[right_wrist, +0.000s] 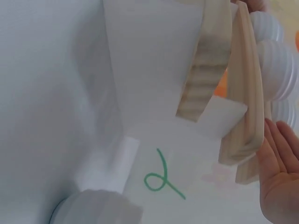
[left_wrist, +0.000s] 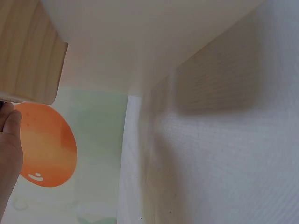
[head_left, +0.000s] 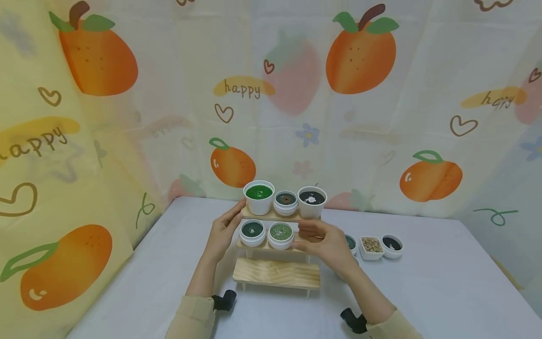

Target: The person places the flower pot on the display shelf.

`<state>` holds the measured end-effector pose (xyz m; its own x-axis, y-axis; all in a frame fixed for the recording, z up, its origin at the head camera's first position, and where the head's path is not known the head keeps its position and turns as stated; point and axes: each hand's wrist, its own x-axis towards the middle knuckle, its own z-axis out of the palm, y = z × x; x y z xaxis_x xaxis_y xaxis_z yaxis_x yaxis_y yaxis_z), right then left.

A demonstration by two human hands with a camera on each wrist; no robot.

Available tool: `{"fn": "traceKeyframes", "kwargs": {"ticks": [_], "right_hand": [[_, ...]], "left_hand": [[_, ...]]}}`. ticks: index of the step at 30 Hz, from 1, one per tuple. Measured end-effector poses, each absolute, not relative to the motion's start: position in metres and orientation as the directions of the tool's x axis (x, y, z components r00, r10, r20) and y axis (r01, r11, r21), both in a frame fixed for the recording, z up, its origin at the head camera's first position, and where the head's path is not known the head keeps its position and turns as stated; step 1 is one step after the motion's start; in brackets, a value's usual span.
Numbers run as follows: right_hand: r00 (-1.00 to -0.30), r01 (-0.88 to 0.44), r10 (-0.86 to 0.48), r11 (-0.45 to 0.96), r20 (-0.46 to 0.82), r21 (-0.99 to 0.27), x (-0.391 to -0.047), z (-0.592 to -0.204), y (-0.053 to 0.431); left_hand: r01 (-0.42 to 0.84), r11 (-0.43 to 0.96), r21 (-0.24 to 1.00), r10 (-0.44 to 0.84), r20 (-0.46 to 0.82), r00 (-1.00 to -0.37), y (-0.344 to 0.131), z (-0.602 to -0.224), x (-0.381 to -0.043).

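A three-tier wooden stand (head_left: 275,273) stands on the table, its lowest board bare. White cups of green (head_left: 259,192) and black contents (head_left: 312,197) flank a smaller jar (head_left: 285,199) on the top board. Two white jars, one dark green (head_left: 252,229) and one speckled green (head_left: 281,231), sit on the middle board. My left hand (head_left: 221,231) has its fingertips at the left end of the upper boards. At the right end of the middle board is my right hand (head_left: 323,242), thumb tip close beside the speckled jar. Its fingers (right_wrist: 285,149) look straight in the right wrist view.
Right of the stand, a square white dish of beige bits (head_left: 371,246) sits beside a jar with dark contents (head_left: 392,246). Another green-filled jar (head_left: 351,243) is partly behind my right hand. A printed fruit curtain (head_left: 279,141) hangs behind the white-covered table (head_left: 423,282).
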<state>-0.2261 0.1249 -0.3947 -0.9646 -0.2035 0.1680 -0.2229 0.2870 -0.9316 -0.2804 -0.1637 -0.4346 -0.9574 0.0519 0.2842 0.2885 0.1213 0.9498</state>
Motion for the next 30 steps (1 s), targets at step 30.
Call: {"fn": "traceKeyframes", "kwargs": {"ticks": [30], "right_hand": [[-0.960,-0.275,-0.171,0.442,0.221,-0.854,-0.219,-0.409,0.222]], "left_hand": [[0.283,0.133,0.950,0.047,0.279,-0.959,-0.164,-0.436,-0.281]]}}
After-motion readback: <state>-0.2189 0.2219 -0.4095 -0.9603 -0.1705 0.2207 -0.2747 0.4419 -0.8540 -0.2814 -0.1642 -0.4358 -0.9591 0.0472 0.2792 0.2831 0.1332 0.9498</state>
